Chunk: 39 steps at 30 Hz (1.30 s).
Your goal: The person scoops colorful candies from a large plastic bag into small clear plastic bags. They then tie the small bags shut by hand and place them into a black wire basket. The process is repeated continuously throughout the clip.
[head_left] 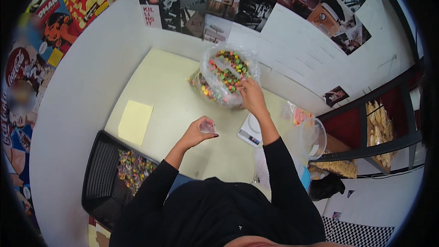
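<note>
Scale [249, 130] sits near hands [250, 93] and open bag [198, 83].

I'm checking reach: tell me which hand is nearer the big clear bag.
Right. The right hand is at the open mouth of the big clear bag; the left hand is apart from it, closer to the person, holding a small clear item.

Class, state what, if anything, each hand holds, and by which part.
Left hand: small clear container, around its sides. Right hand: at the candy bag; hold cannot be told.
</note>
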Each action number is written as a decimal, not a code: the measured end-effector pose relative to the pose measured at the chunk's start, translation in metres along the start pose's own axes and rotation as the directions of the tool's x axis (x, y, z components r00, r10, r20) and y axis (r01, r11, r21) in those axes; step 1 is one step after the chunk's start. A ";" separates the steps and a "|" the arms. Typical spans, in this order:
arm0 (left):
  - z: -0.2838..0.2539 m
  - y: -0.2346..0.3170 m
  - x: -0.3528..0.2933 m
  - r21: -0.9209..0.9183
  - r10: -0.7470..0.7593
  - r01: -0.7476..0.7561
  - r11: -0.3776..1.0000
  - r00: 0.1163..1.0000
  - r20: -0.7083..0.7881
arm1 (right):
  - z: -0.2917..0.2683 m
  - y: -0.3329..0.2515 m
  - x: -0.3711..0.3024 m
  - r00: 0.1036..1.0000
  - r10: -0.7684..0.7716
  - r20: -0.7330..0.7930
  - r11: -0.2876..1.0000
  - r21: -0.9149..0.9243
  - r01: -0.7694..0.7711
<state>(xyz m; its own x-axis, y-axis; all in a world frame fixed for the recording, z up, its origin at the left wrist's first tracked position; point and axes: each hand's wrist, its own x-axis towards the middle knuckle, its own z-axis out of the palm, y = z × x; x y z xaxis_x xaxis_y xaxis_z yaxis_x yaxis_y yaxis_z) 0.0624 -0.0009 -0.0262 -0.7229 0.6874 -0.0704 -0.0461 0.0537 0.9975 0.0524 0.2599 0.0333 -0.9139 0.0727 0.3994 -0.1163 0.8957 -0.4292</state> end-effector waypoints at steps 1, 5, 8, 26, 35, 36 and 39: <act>-0.007 -0.002 0.008 0.051 0.040 -0.036 0.998 0.997 -0.064 | 0.015 0.012 0.023 0.999 -0.036 -0.034 0.999 -0.027 0.035; -0.023 -0.003 0.037 0.051 0.061 -0.051 0.997 0.970 -0.235 | 0.061 0.035 0.079 1.000 0.030 -0.007 0.923 -0.382 -0.031; -0.026 -0.016 0.051 -0.004 0.042 -0.046 0.999 0.955 -0.293 | 0.076 0.048 0.089 0.987 0.122 0.105 0.888 -0.455 -0.061; -0.021 -0.067 0.101 -0.169 0.054 -0.152 0.974 0.879 -0.475 | 0.046 0.040 0.095 0.977 -0.052 0.209 0.964 -0.245 0.103; -0.018 -0.070 0.109 -0.124 0.032 -0.101 0.987 0.883 -0.469 | 0.042 0.035 0.094 0.958 -0.020 0.285 0.966 -0.243 0.092; -0.017 -0.071 0.111 -0.093 0.055 -0.111 0.989 0.884 -0.463 | 0.060 0.042 0.084 0.973 -0.055 0.226 0.961 -0.254 0.113; -0.017 -0.064 0.110 -0.057 0.042 -0.080 0.995 0.871 -0.489 | 0.060 0.044 0.085 0.955 -0.053 0.293 0.957 -0.257 0.132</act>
<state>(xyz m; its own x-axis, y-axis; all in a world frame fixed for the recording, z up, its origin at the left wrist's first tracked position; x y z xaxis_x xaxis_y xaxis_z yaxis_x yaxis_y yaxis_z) -0.0260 0.0587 -0.0979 -0.9690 0.2466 -0.0156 -0.0269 -0.0427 0.9987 -0.0537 0.2791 0.0003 -0.9802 -0.1065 0.1669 -0.1321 0.9798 -0.1504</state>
